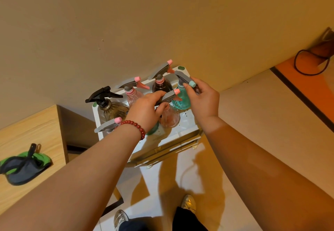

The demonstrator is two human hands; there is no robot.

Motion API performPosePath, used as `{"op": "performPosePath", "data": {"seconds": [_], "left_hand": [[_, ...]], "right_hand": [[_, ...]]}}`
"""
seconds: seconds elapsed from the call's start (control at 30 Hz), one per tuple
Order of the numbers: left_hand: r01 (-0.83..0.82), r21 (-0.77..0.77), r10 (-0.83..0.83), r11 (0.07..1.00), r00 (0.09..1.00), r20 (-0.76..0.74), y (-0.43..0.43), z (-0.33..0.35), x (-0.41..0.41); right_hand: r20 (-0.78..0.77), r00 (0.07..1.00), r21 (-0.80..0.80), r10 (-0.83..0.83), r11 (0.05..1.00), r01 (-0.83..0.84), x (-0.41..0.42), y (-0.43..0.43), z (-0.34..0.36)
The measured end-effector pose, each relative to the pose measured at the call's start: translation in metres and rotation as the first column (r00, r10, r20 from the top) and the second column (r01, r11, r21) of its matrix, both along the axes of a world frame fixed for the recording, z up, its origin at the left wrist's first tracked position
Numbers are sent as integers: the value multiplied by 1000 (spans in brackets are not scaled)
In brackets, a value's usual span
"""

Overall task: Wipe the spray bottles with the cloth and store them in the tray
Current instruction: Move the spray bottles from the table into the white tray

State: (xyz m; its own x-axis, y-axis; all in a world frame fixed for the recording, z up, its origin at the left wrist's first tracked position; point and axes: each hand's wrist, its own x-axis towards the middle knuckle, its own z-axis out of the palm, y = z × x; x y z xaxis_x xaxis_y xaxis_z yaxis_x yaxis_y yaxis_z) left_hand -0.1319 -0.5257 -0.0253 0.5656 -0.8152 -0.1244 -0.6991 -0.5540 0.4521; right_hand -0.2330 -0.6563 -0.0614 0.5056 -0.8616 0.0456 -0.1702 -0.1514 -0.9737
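Observation:
Several spray bottles stand in the white tray (188, 124) against the wall. My left hand (144, 109) grips the grey sprayer head of a clear pink bottle (170, 117) near the tray's middle. The fingers of my right hand (202, 97) pinch the nozzle end of the teal bottle (180, 100) at the back right. A black-headed smoky bottle (112, 107), a pink bottle (132, 95) and a dark bottle (161, 84) line the back. Another grey sprayer with a pink tip (108, 125) shows at the front left. The green and dark cloth (23, 165) lies on the wooden surface at left.
The tray sits on top of a white cart (162, 151) standing on a pale floor. A wooden table (30, 140) is at the left. My shoes (188, 203) are below the cart. A dark cable (310, 62) lies on the orange floor at far right.

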Motion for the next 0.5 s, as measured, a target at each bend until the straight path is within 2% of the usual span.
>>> {"op": "performPosePath", "data": {"seconds": [0.3,0.5], "left_hand": [[7,33,-7,999,1000,-10,1,4,-4],[4,-28,-3,1000,999,43,6,3,-7]], "right_hand": [[-33,999,20,-6,1000,7,-14,5,-5],[-175,985,-75,11,997,-24,-35,14,-7]]}}
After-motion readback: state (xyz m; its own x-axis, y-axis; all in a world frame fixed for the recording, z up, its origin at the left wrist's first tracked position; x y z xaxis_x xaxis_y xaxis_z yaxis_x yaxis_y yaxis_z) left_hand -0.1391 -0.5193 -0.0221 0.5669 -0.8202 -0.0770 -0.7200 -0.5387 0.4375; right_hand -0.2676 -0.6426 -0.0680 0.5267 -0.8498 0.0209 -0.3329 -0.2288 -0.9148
